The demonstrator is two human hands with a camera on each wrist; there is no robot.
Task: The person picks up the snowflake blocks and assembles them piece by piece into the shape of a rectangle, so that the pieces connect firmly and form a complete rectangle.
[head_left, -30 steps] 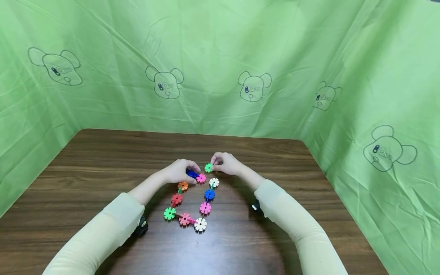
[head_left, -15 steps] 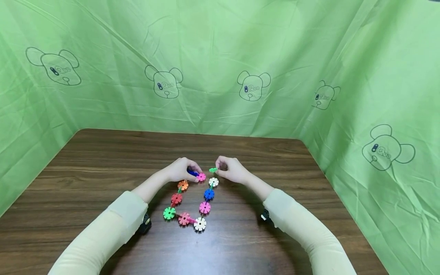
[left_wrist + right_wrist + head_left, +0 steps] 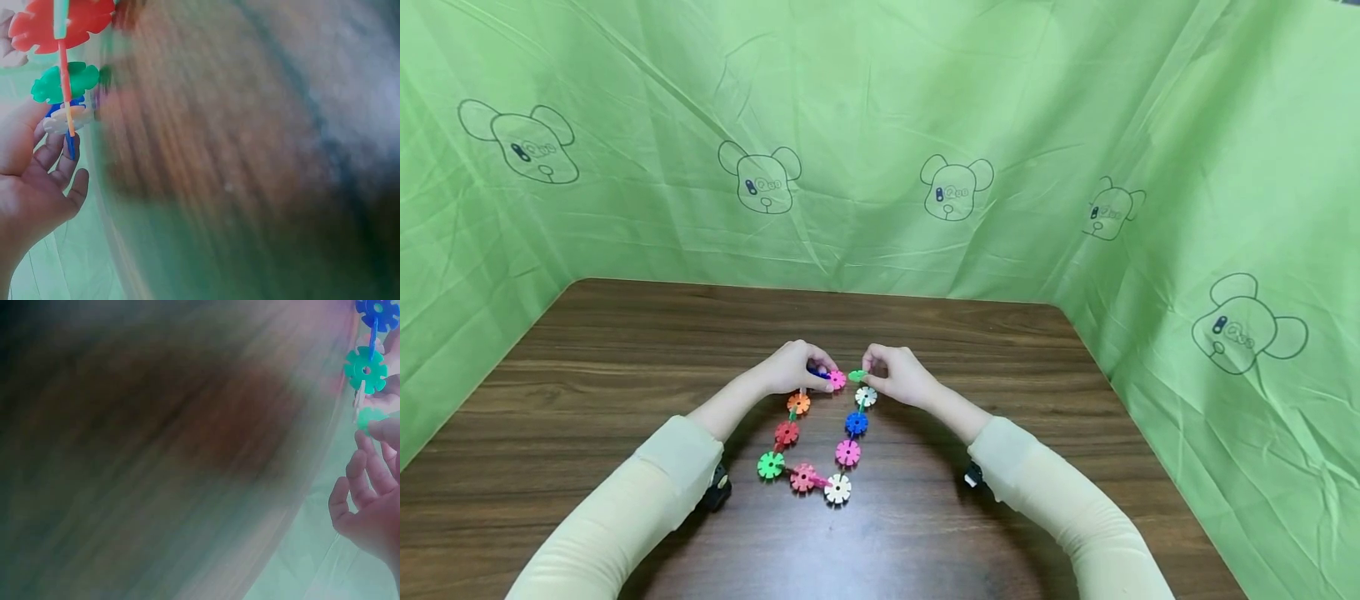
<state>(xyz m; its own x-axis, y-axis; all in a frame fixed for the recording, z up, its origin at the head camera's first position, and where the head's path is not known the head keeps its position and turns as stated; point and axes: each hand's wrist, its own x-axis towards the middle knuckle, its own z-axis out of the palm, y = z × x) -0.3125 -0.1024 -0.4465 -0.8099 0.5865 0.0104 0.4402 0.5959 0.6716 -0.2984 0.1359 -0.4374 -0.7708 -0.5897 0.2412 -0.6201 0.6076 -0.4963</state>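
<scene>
Slotted, flower-shaped interlocking discs form an open loop of chain on the table. My left hand (image 3: 788,367) grips the chain's left end by a blue disc (image 3: 817,373). A pink disc (image 3: 837,380) sticks out past its fingertips. Between thumb and fingers, my right hand (image 3: 901,377) pinches a green disc (image 3: 857,376), held nearly edge-on close to the pink one. Just below that green disc is a white disc (image 3: 867,397) on the chain's right side. In the right wrist view the pinched green disc (image 3: 370,417) shows at the fingertips; the left wrist view shows chain discs beside the left hand.
Nearer the body lie the orange disc (image 3: 799,403), red disc (image 3: 787,433), another green disc (image 3: 771,465) and the front white disc (image 3: 838,489). The brown wood-grain table (image 3: 625,350) ends at a green curtain (image 3: 865,233) printed with cartoon heads.
The right hand has turned its green disc from face-on to nearly edge-on, moved right, then come back left towards the pink disc. The left hand has lifted the pink disc slightly towards the back.
</scene>
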